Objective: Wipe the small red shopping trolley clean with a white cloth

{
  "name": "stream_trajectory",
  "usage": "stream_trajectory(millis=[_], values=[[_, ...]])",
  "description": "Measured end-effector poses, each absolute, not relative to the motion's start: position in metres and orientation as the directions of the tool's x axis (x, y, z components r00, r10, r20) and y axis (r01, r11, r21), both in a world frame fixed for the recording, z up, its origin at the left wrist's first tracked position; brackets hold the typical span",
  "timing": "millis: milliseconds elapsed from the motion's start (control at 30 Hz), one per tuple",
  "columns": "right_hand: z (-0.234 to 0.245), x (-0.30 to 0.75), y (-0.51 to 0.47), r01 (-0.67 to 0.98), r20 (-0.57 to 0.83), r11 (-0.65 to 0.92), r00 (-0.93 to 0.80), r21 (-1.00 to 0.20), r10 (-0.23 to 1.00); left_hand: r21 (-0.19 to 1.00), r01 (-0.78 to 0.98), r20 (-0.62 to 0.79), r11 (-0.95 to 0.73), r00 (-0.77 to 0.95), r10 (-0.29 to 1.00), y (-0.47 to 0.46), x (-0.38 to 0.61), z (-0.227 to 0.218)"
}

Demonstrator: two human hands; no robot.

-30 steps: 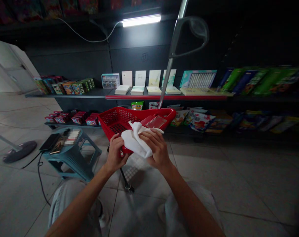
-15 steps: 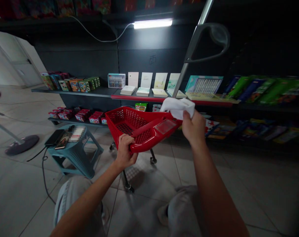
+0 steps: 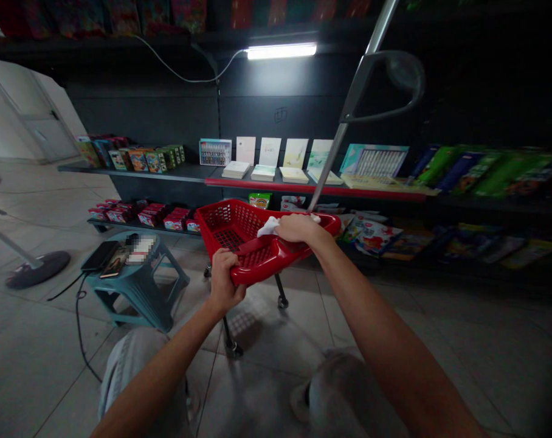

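Red plastic basket gripped by the left hand, right hand pressing white cloth (onto its folded handle).

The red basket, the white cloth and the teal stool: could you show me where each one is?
Red plastic mesh basket [image 3: 221,228]: head view, on its side wall.
White cloth [image 3: 269,227]: head view, on its exposed fold.
Teal plastic stool [image 3: 141,292]: head view, on its front side.

My white cloth stands out against the glossy red basket, whose walls show a grid of small holes; at nine o'clock sits a teal stool on pale grey floor tiles.
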State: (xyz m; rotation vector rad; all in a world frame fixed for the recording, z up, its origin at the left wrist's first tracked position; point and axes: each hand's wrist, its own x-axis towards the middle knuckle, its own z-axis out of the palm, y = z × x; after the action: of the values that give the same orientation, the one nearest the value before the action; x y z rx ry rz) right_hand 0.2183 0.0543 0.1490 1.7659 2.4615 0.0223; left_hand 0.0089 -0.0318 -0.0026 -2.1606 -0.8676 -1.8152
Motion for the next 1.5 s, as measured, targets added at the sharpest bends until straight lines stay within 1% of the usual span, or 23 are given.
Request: stream_trajectory(millis=[67, 100, 167, 233, 333, 400, 467, 533, 600, 633, 700, 800, 867, 933, 1033, 1167, 1233, 1300, 1400, 1467, 1500], values=[[0.149, 0.197, 0.029, 0.915, -0.125, 0.39, -0.377, 0.104, 0.918, 0.231, 0.545, 0.944, -0.806, 0.077, 0.322, -0.029, 0.002, -0.006], [0.148, 0.186, 0.015, 0.893, -0.106, 0.439, -0.43, 0.093, 0.897, 0.229, 0.55, 0.942, -0.803, 0.083, 0.325, -0.027, -0.002, -0.007], [0.143, 0.166, -0.011, 0.813, -0.031, 0.579, -0.578, 0.062, 0.815, 0.202, 0.568, 0.941, -0.798, 0.113, 0.319, -0.023, -0.011, -0.008], [0.138, 0.154, -0.03, 0.742, 0.073, 0.668, -0.67, 0.049, 0.739, 0.165, 0.582, 0.94, -0.796, 0.15, 0.305, -0.021, -0.019, -0.007], [0.133, 0.154, -0.039, 0.737, 0.19, 0.676, -0.667, 0.026, 0.72, 0.152, 0.604, 0.925, -0.782, 0.193, 0.328, -0.018, -0.032, -0.005], [0.132, 0.165, -0.035, 0.72, 0.215, 0.693, -0.673, -0.029, 0.708, 0.169, 0.626, 0.902, -0.761, 0.212, 0.375, -0.016, -0.039, -0.005], [0.129, 0.183, -0.026, 0.63, 0.261, 0.771, -0.733, -0.09, 0.629, 0.175, 0.643, 0.886, -0.746, 0.227, 0.404, -0.013, -0.045, -0.006], [0.122, 0.201, -0.018, 0.496, 0.366, 0.858, -0.78, -0.132, 0.507, 0.162, 0.649, 0.886, -0.743, 0.237, 0.399, -0.009, -0.051, -0.008], [0.114, 0.219, -0.013, 0.39, 0.48, 0.909, -0.775, -0.148, 0.411, 0.156, 0.643, 0.886, -0.75, 0.244, 0.394, -0.004, -0.056, -0.007], [0.111, 0.226, -0.012, 0.362, 0.517, 0.919, -0.763, -0.154, 0.387, 0.168, 0.641, 0.882, -0.749, 0.242, 0.404, -0.001, -0.058, -0.007], [0.104, 0.241, -0.01, 0.354, 0.55, 0.919, -0.74, -0.171, 0.387, 0.209, 0.639, 0.865, -0.74, 0.232, 0.445, 0.002, -0.062, -0.004], [0.096, 0.268, -0.004, 0.427, 0.586, 0.881, -0.668, -0.204, 0.459, 0.261, 0.636, 0.845, -0.726, 0.213, 0.49, 0.005, -0.068, 0.002], [0.088, 0.293, 0.004, 0.502, 0.629, 0.836, -0.581, -0.223, 0.517, 0.289, 0.639, 0.842, -0.712, 0.184, 0.507, 0.006, -0.07, 0.005], [0.076, 0.32, 0.013, 0.585, 0.697, 0.777, -0.458, -0.231, 0.552, 0.332, 0.64, 0.841, -0.693, 0.13, 0.524, 0.008, -0.07, 0.006], [0.059, 0.348, 0.022, 0.674, 0.785, 0.698, -0.287, -0.242, 0.549, 0.406, 0.613, 0.845, -0.677, 0.031, 0.534, 0.013, -0.069, 0.005], [0.051, 0.339, 0.017, 0.744, 0.796, 0.613, -0.188, -0.267, 0.575, 0.448, 0.616, 0.836, -0.648, -0.032, 0.548, 0.016, -0.069, 0.002], [0.052, 0.323, 0.01, 0.772, 0.807, 0.567, -0.124, -0.288, 0.578, 0.417, 0.644, 0.846, -0.642, -0.017, 0.533, 0.013, -0.069, 0.003], [0.053, 0.305, 0.003, 0.795, 0.816, 0.53, -0.077, -0.296, 0.572, 0.332, 0.681, 0.89, -0.653, 0.003, 0.456, 0.006, -0.065, 0.008], [0.055, 0.286, -0.003, 0.821, 0.824, 0.502, -0.071, -0.272, 0.562, 0.17, 0.731, 0.955, -0.661, 0.044, 0.294, -0.01, -0.047, 0.022], [0.056, 0.276, -0.007, 0.825, 0.824, 0.503, -0.085, -0.257, 0.56, 0.093, 0.739, 0.962, -0.667, 0.106, 0.252, -0.022, -0.027, 0.034], [0.056, 0.272, -0.009, 0.824, 0.823, 0.506, -0.09, -0.255, 0.561, 0.079, 0.738, 0.958, -0.67, 0.129, 0.256, -0.027, -0.016, 0.04]])
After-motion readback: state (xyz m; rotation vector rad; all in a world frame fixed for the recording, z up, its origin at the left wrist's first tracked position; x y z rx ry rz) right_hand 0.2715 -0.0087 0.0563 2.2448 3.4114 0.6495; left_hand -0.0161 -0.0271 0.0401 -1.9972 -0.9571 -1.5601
